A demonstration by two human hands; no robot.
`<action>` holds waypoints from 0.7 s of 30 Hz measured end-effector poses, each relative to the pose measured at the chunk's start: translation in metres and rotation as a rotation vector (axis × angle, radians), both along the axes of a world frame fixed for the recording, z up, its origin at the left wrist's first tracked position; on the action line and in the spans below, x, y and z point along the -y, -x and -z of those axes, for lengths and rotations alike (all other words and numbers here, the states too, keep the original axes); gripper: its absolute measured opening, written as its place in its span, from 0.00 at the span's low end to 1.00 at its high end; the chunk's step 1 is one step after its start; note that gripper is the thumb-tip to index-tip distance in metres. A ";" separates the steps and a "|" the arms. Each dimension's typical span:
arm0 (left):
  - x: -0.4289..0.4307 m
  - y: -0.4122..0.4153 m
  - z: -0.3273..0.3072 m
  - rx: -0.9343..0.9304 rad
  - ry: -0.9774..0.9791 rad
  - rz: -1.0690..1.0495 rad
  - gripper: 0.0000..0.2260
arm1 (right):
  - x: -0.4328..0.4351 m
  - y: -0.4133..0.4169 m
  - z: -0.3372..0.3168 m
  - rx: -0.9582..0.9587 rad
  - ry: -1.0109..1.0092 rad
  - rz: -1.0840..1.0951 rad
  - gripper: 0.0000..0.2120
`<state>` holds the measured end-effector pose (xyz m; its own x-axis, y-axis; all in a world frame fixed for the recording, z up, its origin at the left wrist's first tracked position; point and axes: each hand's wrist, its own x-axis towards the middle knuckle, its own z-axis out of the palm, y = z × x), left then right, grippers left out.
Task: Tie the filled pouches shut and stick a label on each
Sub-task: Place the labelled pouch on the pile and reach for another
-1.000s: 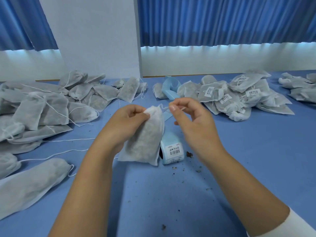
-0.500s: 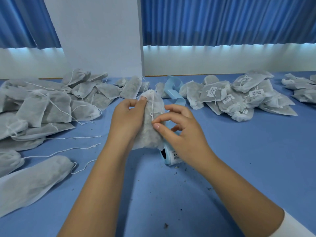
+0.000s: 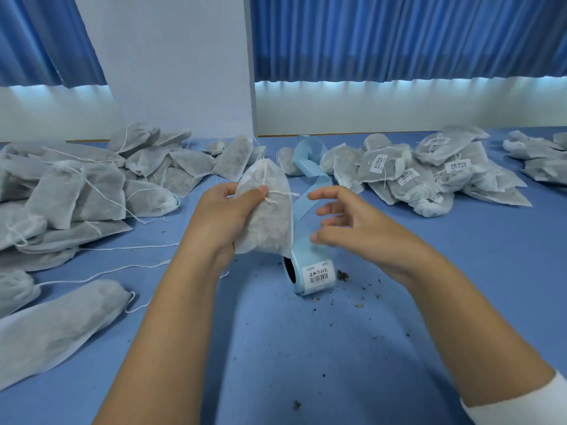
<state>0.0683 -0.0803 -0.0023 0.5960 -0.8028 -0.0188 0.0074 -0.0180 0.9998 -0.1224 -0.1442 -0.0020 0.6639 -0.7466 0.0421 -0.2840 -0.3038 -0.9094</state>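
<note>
My left hand grips a filled white mesh pouch upright above the blue table, thumb pressing its white drawstring against the front. The pouch's top is gathered to a point and the string ends stick out to the right. My right hand hovers just right of the pouch with loosely bent fingers, holding nothing. Below the pouch lies a light blue label roll with a barcode label facing up; its backing strip trails away toward the back.
A heap of unlabelled pouches with loose strings fills the left. Labelled pouches are piled at the right back. A long pouch lies at front left. Dark crumbs dot the table. A white panel stands behind.
The right hand has let go of the string and moved off to the right of the pouch, fingers loosened. The left hand still holds the pouch, now with its thumb on the string.
</note>
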 end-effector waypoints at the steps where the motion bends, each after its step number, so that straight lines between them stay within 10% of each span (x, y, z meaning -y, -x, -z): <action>1: 0.001 -0.001 0.002 0.008 0.002 -0.019 0.13 | 0.002 0.004 0.000 -0.083 -0.041 -0.027 0.26; 13: 0.017 0.013 0.015 0.208 0.003 -0.063 0.15 | -0.001 -0.021 0.030 -0.049 -0.083 0.108 0.13; 21: 0.018 -0.001 0.022 -0.156 -0.169 0.027 0.10 | 0.007 -0.004 0.018 -0.029 -0.072 -0.038 0.14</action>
